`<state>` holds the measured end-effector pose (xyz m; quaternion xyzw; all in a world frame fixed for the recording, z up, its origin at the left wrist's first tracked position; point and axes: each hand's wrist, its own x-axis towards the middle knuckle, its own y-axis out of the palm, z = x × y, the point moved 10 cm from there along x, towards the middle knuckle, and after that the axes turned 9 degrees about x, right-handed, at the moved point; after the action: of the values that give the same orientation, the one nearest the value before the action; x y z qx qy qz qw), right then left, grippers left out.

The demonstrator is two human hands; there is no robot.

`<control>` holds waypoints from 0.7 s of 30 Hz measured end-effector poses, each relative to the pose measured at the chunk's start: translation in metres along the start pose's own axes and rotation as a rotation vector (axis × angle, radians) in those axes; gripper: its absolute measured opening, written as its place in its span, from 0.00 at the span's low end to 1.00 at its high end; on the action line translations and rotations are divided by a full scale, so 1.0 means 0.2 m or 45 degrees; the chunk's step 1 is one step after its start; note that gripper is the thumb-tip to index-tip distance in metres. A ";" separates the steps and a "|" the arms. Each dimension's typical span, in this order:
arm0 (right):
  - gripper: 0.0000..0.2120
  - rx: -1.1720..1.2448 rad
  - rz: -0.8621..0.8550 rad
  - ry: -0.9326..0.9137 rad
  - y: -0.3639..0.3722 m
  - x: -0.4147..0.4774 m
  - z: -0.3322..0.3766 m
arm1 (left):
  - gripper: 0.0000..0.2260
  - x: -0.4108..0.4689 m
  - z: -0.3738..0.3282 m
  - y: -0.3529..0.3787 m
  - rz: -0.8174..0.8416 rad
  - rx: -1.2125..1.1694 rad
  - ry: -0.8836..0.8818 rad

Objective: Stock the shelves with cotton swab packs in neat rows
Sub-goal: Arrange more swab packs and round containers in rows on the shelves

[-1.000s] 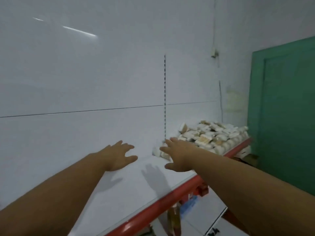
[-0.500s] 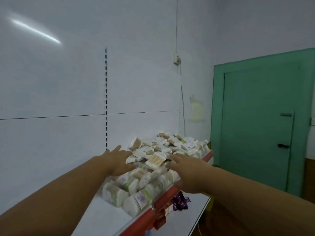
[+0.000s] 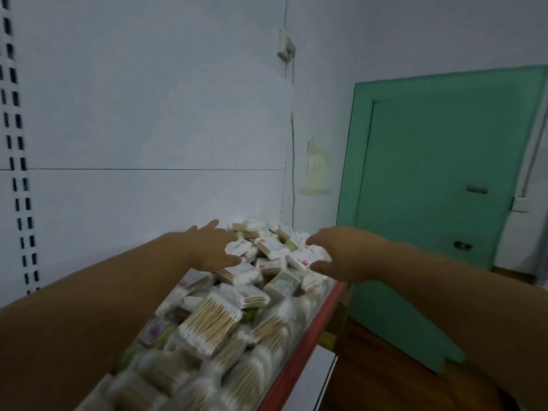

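Head view, red-edged shelf (image 3: 308,339), white wall (image 3: 148,114), green door (image 3: 439,173)

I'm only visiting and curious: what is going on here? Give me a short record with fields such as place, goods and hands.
Place: shelf with a red front edge, white back panel behind it
Goods: cotton swab packs heaped in a loose pile, not in rows
Left hand: fingers spread over the far part of the pile, holding nothing
Right hand: fingers spread over the pile near the front edge, holding nothing
Contact: cannot tell whether either hand touches the packs
Nearby: green door, closed, to the right
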<state>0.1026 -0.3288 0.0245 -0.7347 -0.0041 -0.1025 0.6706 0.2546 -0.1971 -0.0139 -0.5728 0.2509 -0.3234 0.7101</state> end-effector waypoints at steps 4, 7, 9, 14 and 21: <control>0.20 -0.018 0.066 0.004 0.12 0.25 -0.18 | 0.26 0.12 0.00 0.04 -0.127 -0.005 0.023; 0.19 -0.062 0.096 -0.067 0.22 0.48 -0.23 | 0.22 0.18 0.05 -0.04 -0.345 -0.083 -0.016; 0.20 -0.014 0.085 -0.129 0.27 0.63 -0.23 | 0.19 0.21 0.10 -0.08 -0.406 -0.163 -0.086; 0.33 0.056 0.121 -0.324 0.44 0.94 -0.20 | 0.11 0.38 0.16 -0.08 -0.215 -0.332 -0.299; 0.21 0.120 -0.094 -0.655 0.46 1.09 -0.19 | 0.09 0.44 0.15 0.15 0.112 -1.060 -0.583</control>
<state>0.3242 -0.4039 -0.0299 -0.7038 -0.2060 0.0634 0.6769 0.3395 -0.2390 -0.0349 -0.8541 0.2201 -0.0306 0.4703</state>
